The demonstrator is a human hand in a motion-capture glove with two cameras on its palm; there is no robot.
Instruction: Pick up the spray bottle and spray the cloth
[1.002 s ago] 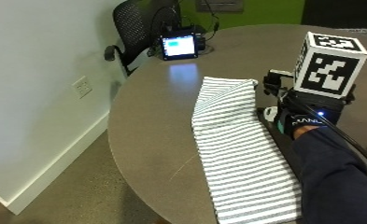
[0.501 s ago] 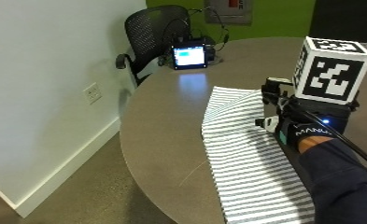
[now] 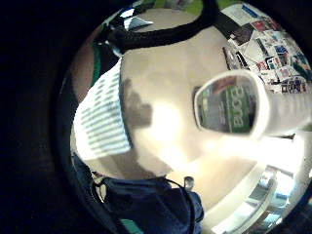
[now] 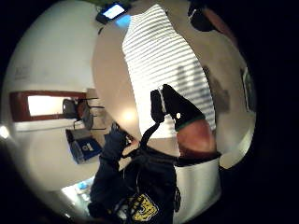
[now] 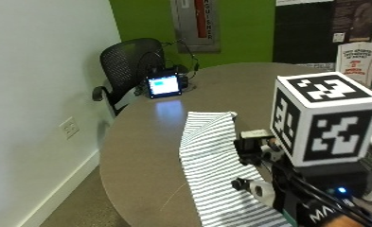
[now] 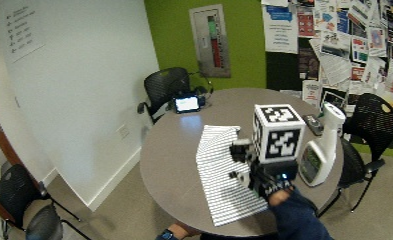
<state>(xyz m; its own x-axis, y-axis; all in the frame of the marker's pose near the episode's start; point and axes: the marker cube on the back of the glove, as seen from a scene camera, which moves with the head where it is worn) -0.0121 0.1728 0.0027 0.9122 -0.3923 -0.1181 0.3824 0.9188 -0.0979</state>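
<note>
A white spray bottle (image 6: 322,145) with a green label is standing upright on the round counter (image 6: 176,145), near the counter's edge on the person's right side, and nothing is touching it. Its walls are opaque, so how much liquid is sitting inside cannot be told. In the little finger side palm view the bottle (image 3: 243,105) is filling a good part of the picture, so the palm is probably close to it, though not on it. The gloved right hand (image 6: 272,185) is hovering just beside the bottle, between it and the striped cloth (image 6: 222,170); whether its grip is open or closed cannot be told, since the fingers are hidden. The cloth is lying flat and unfolded down the middle of the counter, running from near the centre to the edge closest to the person, and no wet patch is showing on it (image 5: 217,161). Judging from this, the task is only beginning: the bottle is not yet picked up, and both the lifting and the spraying are waiting to be done. At the far edge of the counter a small device with a lit screen (image 5: 164,86) is standing, well apart from the cloth.
</note>
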